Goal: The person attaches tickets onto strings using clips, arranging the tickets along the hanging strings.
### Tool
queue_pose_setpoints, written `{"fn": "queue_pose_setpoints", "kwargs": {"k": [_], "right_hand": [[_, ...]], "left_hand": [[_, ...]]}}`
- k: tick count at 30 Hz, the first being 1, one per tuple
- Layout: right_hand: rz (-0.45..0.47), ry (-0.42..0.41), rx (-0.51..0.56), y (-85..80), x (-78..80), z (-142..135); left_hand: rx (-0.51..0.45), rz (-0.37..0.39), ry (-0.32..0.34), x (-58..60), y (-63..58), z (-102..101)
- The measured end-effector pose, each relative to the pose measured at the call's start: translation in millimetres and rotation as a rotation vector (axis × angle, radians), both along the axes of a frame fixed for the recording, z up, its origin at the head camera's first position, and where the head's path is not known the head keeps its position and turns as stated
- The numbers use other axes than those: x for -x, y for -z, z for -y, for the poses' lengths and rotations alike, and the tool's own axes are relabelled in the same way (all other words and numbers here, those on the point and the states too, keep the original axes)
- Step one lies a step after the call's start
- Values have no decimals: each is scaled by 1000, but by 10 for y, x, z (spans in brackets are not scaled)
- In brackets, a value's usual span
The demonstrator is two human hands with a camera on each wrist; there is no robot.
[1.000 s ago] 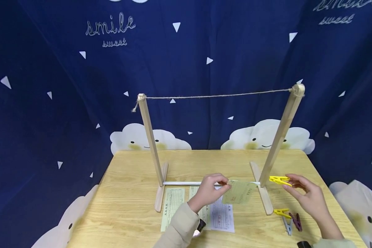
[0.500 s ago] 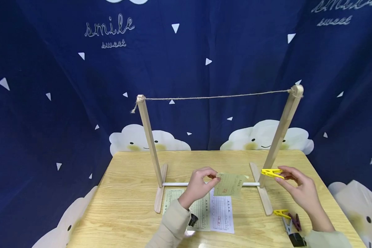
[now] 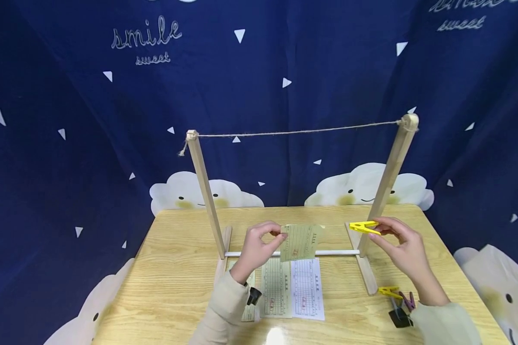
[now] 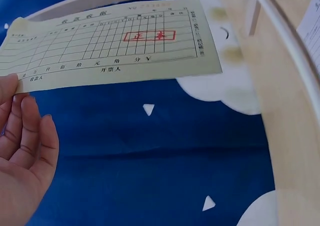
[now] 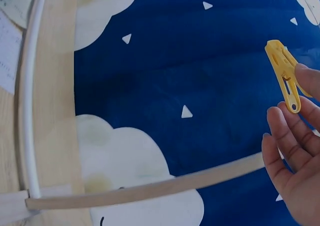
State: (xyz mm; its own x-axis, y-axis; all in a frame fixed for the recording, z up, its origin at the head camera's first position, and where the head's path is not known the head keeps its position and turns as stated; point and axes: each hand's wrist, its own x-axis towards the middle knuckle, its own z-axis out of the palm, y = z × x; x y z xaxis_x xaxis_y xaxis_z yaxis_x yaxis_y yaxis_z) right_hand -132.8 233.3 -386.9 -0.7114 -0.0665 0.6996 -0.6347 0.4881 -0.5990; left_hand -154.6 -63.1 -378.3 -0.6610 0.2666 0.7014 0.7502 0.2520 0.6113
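Wooden table (image 3: pixel 168 282) below hands (image 3: pixel 254 249), navy curtain (image 3: pixel 241 91)

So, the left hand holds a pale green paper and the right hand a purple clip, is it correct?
No: the clip in the right hand is yellow, not purple, as the right wrist view shows. The left hand holds a pale green paper.

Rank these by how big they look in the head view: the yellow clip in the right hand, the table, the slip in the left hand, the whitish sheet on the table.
Largest to smallest:
Table
Whitish sheet
Held slip
Held yellow clip
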Motion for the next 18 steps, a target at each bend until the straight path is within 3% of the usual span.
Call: {"fn": "queue_pose_setpoints", "kwargs": {"k": [4,11,14,18], "right_hand": [[-18,-27,10,-1,61,30],[-33,-83,23,40,227,64],[-46,-120,42,2,268,128],[-71,-149,44,-159,241,276]], "left_hand": [[-14,-32,-36,-13,-71,72],[-42,-85,-36,13,-141,196],[-49,-84,-56,85,-72,273],[-59,-104,-59,91,-121,345]]}}
